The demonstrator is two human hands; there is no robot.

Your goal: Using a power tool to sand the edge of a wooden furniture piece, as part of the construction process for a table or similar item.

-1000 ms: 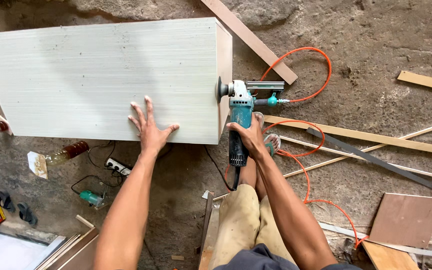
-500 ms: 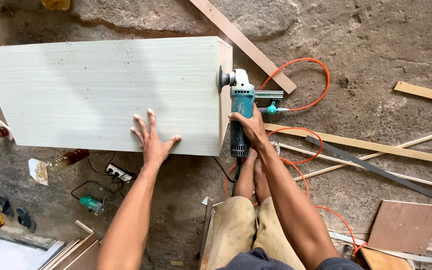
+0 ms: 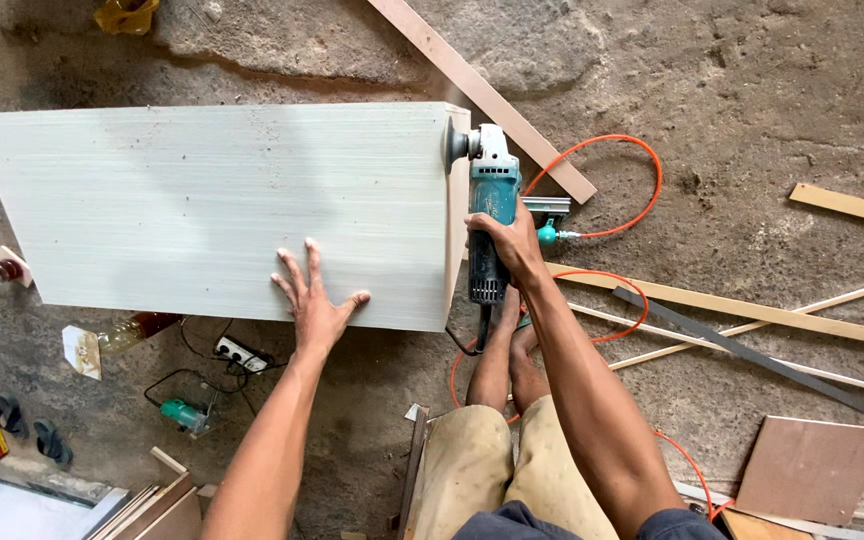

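Against the panel [image 3: 212,210] edge, the right-hand [image 3: 512,245] grip's grinder [image 3: 487,215].

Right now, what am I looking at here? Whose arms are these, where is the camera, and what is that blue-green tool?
The camera sits on a person's head and looks down, so the arms are that person's own. The left hand lies flat, fingers spread, on a pale board cabinet standing on a rough floor. The right hand has a closed grip on a teal angle grinder, its disc against the cabinet's side edge. Nearby lie an orange hose, wooden strips, a power strip and a small plywood square.
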